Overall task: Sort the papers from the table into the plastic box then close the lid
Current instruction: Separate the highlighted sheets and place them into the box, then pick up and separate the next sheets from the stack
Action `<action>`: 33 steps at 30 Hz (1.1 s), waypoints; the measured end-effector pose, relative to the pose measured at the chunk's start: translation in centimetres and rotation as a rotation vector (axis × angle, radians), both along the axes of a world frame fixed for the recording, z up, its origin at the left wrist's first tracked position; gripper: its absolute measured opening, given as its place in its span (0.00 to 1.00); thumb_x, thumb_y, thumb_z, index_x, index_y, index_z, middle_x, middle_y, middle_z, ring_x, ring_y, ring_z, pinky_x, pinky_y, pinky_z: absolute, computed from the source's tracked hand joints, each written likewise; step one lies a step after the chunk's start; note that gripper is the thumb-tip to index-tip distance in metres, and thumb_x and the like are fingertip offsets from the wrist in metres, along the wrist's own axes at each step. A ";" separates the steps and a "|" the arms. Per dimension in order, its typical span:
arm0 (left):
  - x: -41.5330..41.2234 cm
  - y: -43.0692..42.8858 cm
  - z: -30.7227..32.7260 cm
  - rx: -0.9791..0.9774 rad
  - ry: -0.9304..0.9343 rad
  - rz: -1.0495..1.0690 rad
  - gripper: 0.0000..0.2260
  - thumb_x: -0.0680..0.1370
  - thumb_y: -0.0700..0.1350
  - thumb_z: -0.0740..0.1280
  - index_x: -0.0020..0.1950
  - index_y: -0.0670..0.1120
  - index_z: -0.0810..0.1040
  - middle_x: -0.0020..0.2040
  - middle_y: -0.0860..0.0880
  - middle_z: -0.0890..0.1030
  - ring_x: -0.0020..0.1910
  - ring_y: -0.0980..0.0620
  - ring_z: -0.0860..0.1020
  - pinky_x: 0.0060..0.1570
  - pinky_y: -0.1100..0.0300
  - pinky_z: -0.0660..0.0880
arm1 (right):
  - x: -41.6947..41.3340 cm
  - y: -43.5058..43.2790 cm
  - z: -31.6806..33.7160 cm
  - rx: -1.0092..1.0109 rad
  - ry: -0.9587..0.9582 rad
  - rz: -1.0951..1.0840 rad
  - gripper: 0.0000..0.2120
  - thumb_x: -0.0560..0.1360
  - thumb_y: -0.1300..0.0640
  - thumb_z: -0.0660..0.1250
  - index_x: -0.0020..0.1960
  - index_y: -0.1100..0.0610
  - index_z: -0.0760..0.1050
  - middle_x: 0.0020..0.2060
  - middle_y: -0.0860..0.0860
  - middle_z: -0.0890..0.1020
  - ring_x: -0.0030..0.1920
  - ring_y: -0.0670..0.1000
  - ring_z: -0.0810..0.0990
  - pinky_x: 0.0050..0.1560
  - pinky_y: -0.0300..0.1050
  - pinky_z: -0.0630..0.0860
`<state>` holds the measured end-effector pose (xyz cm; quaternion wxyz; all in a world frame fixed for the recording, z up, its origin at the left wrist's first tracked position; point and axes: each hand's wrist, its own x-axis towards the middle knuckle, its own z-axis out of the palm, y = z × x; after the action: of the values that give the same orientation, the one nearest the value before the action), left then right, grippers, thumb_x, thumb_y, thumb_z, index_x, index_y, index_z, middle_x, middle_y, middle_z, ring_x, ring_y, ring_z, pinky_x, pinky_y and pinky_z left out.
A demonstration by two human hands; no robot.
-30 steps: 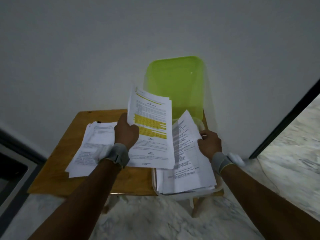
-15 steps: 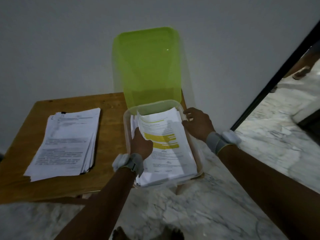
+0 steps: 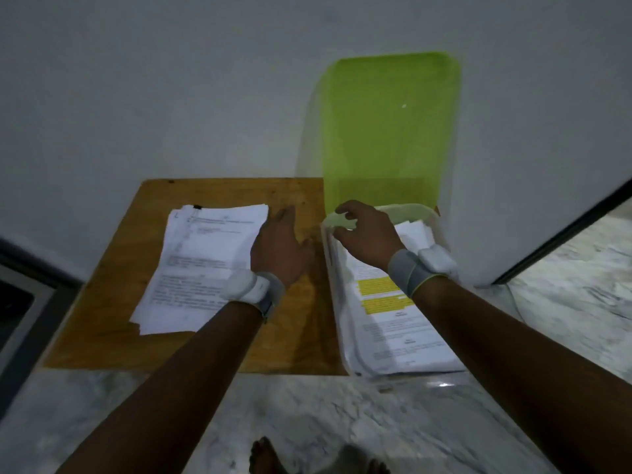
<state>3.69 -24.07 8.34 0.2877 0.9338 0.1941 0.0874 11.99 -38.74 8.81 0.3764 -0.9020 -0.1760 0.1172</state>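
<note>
A stack of white printed papers [image 3: 201, 265] lies on the left half of the wooden table [image 3: 297, 323]. My left hand [image 3: 278, 248] rests flat at the stack's right edge, fingers spread, holding nothing. The clear plastic box [image 3: 333, 285] stands at the table's right end and holds papers [image 3: 403, 330]; the top sheet has yellow highlighted bands. My right hand [image 3: 367, 234] hovers over the box's far left corner with fingers loosely curled and empty. The green lid [image 3: 386, 131] stands upright behind the box against the wall.
A white wall runs behind the table. Marble floor [image 3: 307, 415] lies in front, with my bare feet [image 3: 263, 456] at the bottom edge. A dark door frame [image 3: 564, 234] slants at the right. A dark opening shows at the far left.
My left hand has let go of the highlighted sheets in the box and moved left to the stack on the table. My right hand has shifted to the box's far left corner.
</note>
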 end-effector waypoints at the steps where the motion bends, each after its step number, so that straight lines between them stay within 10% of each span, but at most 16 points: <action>1: -0.7 2.3 -0.2 0.006 0.013 0.030 0.30 0.75 0.51 0.67 0.75 0.47 0.64 0.73 0.45 0.71 0.71 0.43 0.69 0.68 0.48 0.69 | -0.4 2.3 -0.3 -0.001 0.016 0.024 0.18 0.72 0.52 0.69 0.62 0.50 0.76 0.60 0.54 0.81 0.59 0.57 0.79 0.60 0.48 0.75; 15: -5.4 25.3 -9.4 0.084 0.336 0.296 0.37 0.72 0.58 0.71 0.75 0.45 0.62 0.70 0.41 0.67 0.67 0.38 0.67 0.60 0.45 0.70 | -4.8 20.6 -9.7 -0.011 0.208 -0.030 0.17 0.75 0.53 0.69 0.63 0.52 0.74 0.63 0.53 0.78 0.53 0.49 0.78 0.60 0.48 0.77; 25: -5.9 26.3 -10.6 0.029 0.233 0.360 0.29 0.60 0.54 0.80 0.56 0.47 0.75 0.59 0.44 0.73 0.61 0.42 0.69 0.56 0.48 0.66 | -4.8 20.7 -10.2 -0.140 0.061 -0.145 0.16 0.75 0.55 0.68 0.62 0.55 0.77 0.60 0.53 0.82 0.58 0.55 0.80 0.61 0.48 0.76; 33: -6.3 26.5 -10.3 -0.064 0.164 0.308 0.13 0.70 0.41 0.73 0.52 0.45 0.77 0.55 0.44 0.78 0.56 0.42 0.74 0.53 0.49 0.72 | -4.8 20.2 -10.0 -0.144 0.078 -0.259 0.14 0.75 0.54 0.68 0.59 0.53 0.77 0.60 0.52 0.81 0.58 0.54 0.79 0.58 0.43 0.71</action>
<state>-2.57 2.46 -1.98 0.2839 0.8874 0.3601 0.0478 7.19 -18.54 -1.19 0.3292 -0.9366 -0.0349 0.1148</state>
